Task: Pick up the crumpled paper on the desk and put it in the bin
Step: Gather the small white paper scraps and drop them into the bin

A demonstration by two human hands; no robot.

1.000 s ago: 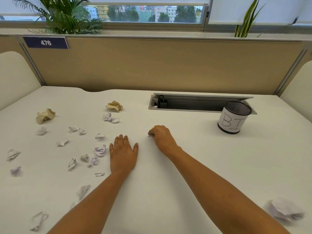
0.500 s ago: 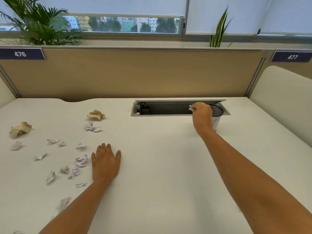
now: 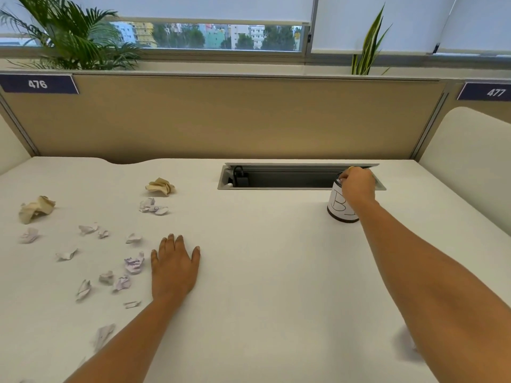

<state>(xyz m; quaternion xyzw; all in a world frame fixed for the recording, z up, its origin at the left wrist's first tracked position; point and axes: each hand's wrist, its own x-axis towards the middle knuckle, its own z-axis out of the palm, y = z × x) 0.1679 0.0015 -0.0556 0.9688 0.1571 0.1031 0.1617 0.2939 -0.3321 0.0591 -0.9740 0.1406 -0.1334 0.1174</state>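
My right hand (image 3: pixel 358 186) hovers over the mouth of the small black mesh bin (image 3: pixel 338 210), which wears a white label with handwritten letters. Its fingers are curled and pinch a small white scrap of crumpled paper (image 3: pixel 340 176) just above the rim; the hand hides most of the bin's opening. My left hand (image 3: pixel 174 268) lies flat on the white desk (image 3: pixel 262 272), fingers straight, holding nothing. Several small white crumpled papers lie just left of it, the nearest (image 3: pixel 134 263) a finger's width away. Two beige crumpled papers (image 3: pixel 161 186) (image 3: pixel 36 208) sit farther back.
An open cable trough (image 3: pixel 276 178) with a black plug is sunk into the desk behind the bin. A tan partition (image 3: pixel 235 120) closes the back, and white side panels (image 3: pixel 470 167) flank the desk. Another white paper (image 3: pixel 409 342) shows beside my right forearm.
My right hand travelled from the desk's middle to the right and back, ending over the bin with the scrap. My left hand stayed flat; the view swung right.
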